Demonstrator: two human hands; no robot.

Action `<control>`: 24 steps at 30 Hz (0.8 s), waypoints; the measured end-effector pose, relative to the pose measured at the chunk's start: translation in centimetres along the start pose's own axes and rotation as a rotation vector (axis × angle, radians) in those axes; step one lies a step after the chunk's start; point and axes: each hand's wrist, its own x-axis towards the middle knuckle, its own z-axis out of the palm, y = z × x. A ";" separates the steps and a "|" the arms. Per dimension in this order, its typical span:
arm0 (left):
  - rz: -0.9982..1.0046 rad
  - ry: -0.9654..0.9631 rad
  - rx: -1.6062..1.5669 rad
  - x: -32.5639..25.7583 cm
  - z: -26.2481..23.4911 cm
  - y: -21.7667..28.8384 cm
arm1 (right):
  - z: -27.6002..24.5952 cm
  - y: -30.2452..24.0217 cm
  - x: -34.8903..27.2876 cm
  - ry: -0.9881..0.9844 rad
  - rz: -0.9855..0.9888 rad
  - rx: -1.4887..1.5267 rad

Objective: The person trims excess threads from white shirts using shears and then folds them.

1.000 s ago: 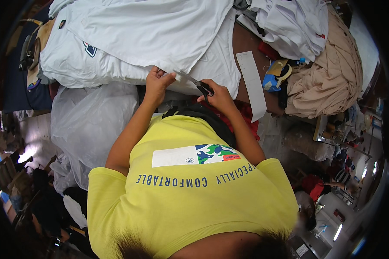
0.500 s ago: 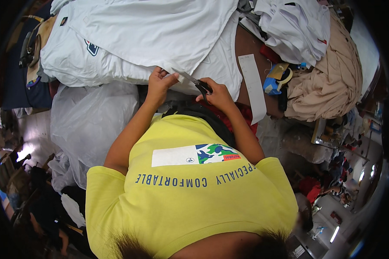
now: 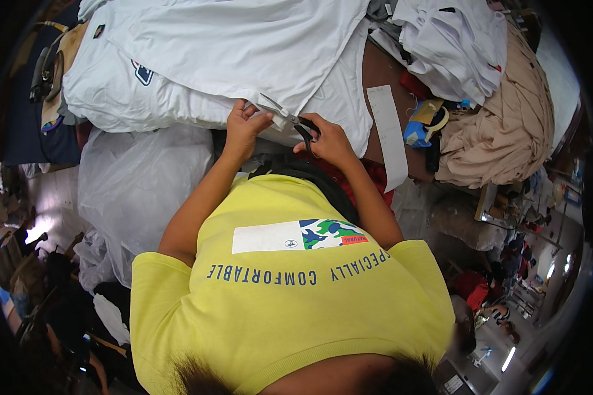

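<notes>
A pile of white shirts (image 3: 224,46) covers the table in front of me. At its near edge my left hand (image 3: 247,126) pinches the hem of the top white shirt between thumb and fingers. My right hand (image 3: 328,139) is closed around the black handles of a pair of scissors (image 3: 301,126). The scissors' blades are spread apart and point left, at the cloth edge close to my left fingertips. Whether a thread lies between the blades is too small to tell.
To the right, a white paper strip (image 3: 387,135) lies on the brown tabletop (image 3: 412,150), near a tape roll (image 3: 436,125). Beyond are a crumpled white garment heap (image 3: 451,46) and beige cloth (image 3: 501,138). A clear plastic bag (image 3: 141,191) hangs below the table's left side.
The scissors' blades have spread wider, and my right hand has shifted slightly left with them. My left hand keeps its pinch in nearly the same place.
</notes>
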 end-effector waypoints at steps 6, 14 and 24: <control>-0.037 0.089 -0.073 0.5 -0.6 0.2 | 0.9 1.9 -0.6 0.053 -0.013 0.020; -0.019 0.065 0.009 0.5 -1.4 0.5 | 0.8 0.4 0.3 0.072 -0.089 -0.049; -0.051 0.091 -0.088 0.9 -1.3 1.0 | 1.5 1.2 0.6 0.054 -0.036 0.012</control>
